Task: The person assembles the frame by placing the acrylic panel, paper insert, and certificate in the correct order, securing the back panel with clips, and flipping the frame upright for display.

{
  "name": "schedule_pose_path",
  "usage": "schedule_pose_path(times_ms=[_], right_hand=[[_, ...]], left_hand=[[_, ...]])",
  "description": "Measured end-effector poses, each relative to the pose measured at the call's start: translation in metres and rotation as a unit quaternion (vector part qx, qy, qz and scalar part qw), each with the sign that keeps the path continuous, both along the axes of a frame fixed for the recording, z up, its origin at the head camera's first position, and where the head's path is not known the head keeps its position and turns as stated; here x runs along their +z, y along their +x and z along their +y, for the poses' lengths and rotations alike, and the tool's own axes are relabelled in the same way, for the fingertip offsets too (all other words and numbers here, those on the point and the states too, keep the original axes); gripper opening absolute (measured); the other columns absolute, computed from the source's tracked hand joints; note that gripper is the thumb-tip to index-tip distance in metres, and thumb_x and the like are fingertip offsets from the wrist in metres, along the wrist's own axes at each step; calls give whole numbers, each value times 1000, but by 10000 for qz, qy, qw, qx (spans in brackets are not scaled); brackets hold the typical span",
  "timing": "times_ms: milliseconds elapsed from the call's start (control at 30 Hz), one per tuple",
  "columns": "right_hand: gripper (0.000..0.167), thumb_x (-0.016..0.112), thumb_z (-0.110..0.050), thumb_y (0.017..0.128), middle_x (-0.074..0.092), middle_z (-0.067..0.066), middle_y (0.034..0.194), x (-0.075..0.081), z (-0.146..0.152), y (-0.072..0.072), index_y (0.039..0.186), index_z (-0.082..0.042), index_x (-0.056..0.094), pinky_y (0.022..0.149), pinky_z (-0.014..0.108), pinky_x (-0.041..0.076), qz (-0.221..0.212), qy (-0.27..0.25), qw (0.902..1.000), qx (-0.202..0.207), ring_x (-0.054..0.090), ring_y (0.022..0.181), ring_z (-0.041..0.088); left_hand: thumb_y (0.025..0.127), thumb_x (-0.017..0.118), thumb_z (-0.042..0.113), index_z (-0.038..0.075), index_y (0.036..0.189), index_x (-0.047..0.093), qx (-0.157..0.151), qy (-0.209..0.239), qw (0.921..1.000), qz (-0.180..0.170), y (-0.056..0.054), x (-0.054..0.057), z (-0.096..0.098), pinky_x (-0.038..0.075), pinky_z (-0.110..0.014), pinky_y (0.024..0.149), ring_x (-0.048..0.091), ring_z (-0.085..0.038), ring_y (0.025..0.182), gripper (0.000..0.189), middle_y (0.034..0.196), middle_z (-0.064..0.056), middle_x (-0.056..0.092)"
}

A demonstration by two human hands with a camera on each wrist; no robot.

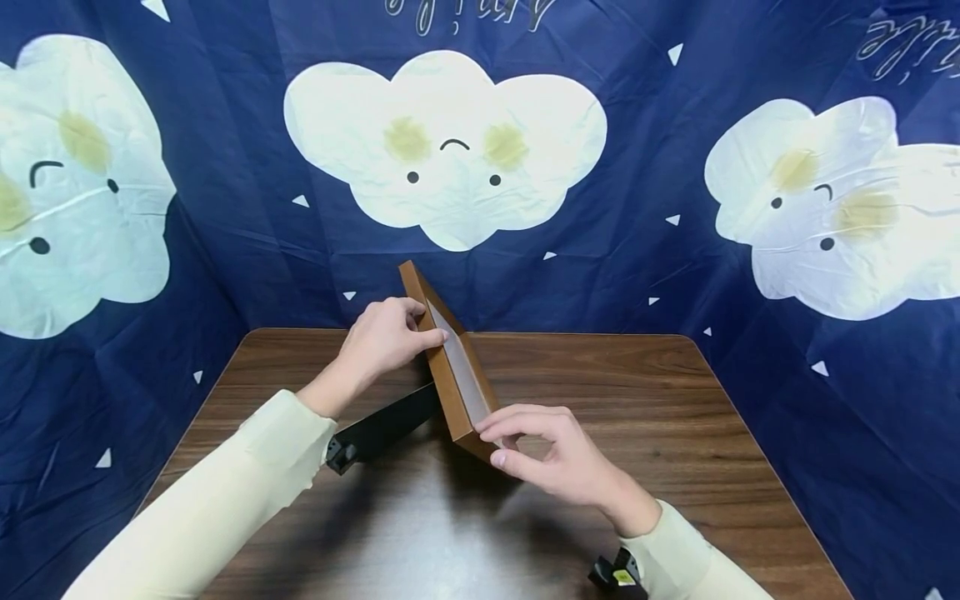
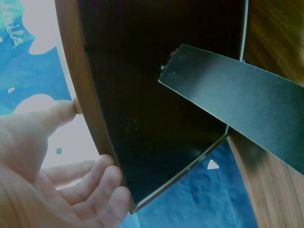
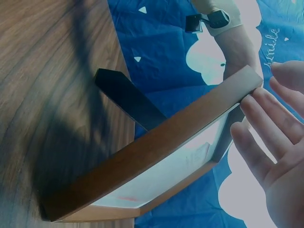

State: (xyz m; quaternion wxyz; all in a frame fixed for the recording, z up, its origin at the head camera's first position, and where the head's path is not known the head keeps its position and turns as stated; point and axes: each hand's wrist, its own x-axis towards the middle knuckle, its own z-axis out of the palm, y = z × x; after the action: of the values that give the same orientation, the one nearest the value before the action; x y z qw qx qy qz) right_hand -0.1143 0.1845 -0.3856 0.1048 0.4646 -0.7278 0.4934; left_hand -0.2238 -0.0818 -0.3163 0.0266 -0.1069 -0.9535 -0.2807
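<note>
A brown picture frame (image 1: pixel 450 379) stands upright on the table, turned at an angle. White shows inside its rim, and printed marks are faintly visible on the white sheet (image 3: pixel 178 164) in the right wrist view. My left hand (image 1: pixel 386 333) grips the frame's upper edge toward the far end, thumb over the front and fingers at the rim. Relaxed, nearly straight fingers of my right hand (image 1: pixel 551 450) touch the near upper corner; its thumb sits beside that corner. Behind, a black easel leg (image 2: pixel 232 95) slants out from the dark backing board (image 2: pixel 142 123).
The brown wood-grain table (image 1: pixel 637 433) reaches back to a dark blue cloth (image 1: pixel 637 275) printed with white clouds. The same cloth hangs along the left and right sides. Each wrist carries a small black camera (image 1: pixel 341 454).
</note>
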Motion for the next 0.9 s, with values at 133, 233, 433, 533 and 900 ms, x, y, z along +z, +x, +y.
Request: schedule_pose_path(times_ms=[133, 233, 433, 533, 900], right_hand=[[23, 73, -5, 94, 72, 7, 119, 1, -3, -1, 116, -10, 73, 76, 27, 57, -45, 49, 9999, 78, 66, 91, 17], [24, 73, -5, 93, 70, 7, 119, 1, -6, -1, 117, -9, 73, 74, 26, 57, -58, 90, 9998, 164, 65, 88, 14], [25, 72, -8, 94, 68, 7, 123, 1, -14, 0, 119, -8, 72, 76, 30, 57, -62, 222, 9993, 310, 65, 90, 20], [26, 71, -8, 95, 68, 8, 126, 1, -17, 0, 120, -8, 72, 77, 32, 57, -119, 259, 9987, 416, 65, 93, 22], [26, 69, -10, 97, 68, 7, 129, 2, -28, 1, 122, -9, 71, 84, 33, 59, -520, 353, 9957, 674, 64, 116, 18]], left_hand=[[88, 74, 47, 10, 132, 67, 26, -12, 10000, 11, 1, 0, 0, 54, -39, 71, 68, -23, 90, 58, 105, -7, 74], [89, 73, 46, 10, 132, 68, -9, -57, 10000, 54, 2, -1, 1, 53, -38, 70, 67, -23, 89, 55, 102, -7, 74], [92, 70, 44, 9, 130, 69, -100, -68, 9998, 152, 6, -3, 1, 54, -40, 74, 66, -23, 93, 51, 107, -8, 73], [93, 69, 42, 9, 131, 68, -171, 25, 9998, 98, 9, -3, 0, 56, -44, 83, 67, -26, 103, 51, 117, -10, 73], [92, 71, 42, 5, 137, 65, -534, 143, 9985, -64, 18, -4, 0, 56, -49, 96, 67, -28, 118, 58, 133, -14, 68]])
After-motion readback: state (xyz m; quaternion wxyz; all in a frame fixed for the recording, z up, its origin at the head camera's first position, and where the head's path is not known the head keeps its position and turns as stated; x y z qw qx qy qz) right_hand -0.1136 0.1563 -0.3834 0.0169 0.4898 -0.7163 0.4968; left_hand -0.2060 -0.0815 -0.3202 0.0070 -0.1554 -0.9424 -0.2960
